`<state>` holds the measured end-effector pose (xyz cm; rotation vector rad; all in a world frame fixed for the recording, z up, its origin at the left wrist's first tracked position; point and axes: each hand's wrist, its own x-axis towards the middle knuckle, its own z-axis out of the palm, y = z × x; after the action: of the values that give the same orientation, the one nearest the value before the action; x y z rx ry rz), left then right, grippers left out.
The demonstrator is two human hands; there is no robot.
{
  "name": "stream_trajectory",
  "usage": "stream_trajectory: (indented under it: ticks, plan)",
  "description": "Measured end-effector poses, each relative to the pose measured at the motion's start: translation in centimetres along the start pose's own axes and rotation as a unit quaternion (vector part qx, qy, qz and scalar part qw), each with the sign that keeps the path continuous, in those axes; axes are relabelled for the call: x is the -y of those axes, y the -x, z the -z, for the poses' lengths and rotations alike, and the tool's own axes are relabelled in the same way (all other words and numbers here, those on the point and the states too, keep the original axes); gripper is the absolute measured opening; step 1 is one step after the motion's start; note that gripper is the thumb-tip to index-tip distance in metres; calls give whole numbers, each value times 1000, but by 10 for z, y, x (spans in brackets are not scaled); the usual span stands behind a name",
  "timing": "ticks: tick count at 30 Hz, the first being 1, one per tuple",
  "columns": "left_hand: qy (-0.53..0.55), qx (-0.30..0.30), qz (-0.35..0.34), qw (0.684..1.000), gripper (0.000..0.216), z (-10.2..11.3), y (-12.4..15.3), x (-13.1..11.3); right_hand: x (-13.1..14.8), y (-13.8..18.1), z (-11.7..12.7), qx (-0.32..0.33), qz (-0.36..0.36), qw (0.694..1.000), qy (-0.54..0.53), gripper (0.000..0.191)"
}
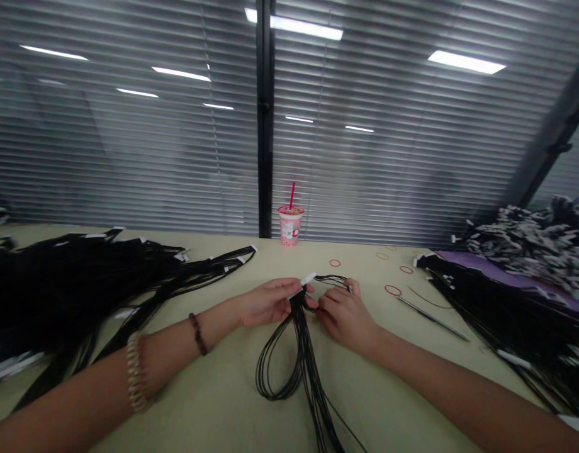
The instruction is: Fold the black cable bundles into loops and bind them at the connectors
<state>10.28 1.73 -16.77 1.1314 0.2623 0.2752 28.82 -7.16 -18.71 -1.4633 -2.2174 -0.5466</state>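
In the middle of the head view, my left hand (273, 303) grips a bundle of thin black cables (296, 371) just below its white connector (308, 279). The cables form a loop under the hand, and their long ends trail toward me over the table. My right hand (343, 314) is closed at the right side of the same bundle, its fingers bent around thin black strands. Some strands with small ends (331, 279) show above its knuckles. What the right fingertips pinch is partly hidden.
A large heap of black cables (72, 283) covers the left of the table (214, 402). More cables (497, 321) lie at right by a purple sheet (488, 267). Red rubber bands (393, 290) and a thin metal tool (433, 318) lie nearer. A pink cup (290, 228) stands at the back.
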Motion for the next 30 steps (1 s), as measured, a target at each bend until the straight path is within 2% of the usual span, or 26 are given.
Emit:
stream_trajectory:
  ticks: [4,8,13,17,19,22,26,30]
  plan:
    - [16,2,-3,1000,27,-4,0,-1,2,-1,3,12,2,1000,2,10]
    - [35,-42,-28,998,23,-9,-1,-1,2,-2,1,-5,12,1000,-3,12]
    - [14,-84,-43,995,26,-2,-5,0,4,-1,2,-80,24,996,-20,14]
    - [-1,-91,-45,995,27,2,-7,1,12,1,9,-140,76,987,-28,10]
    - [-1,-84,-47,995,28,3,-7,2,15,1,11,-149,102,983,-24,10]
    - [-6,-83,-50,995,28,3,-8,4,16,0,12,-124,94,988,-13,12]
    - [-21,-93,-53,994,28,4,-9,6,21,-3,20,-63,41,997,10,13]
    - [-29,-87,-52,994,29,4,-9,6,30,-6,30,-31,-11,999,-1,15]
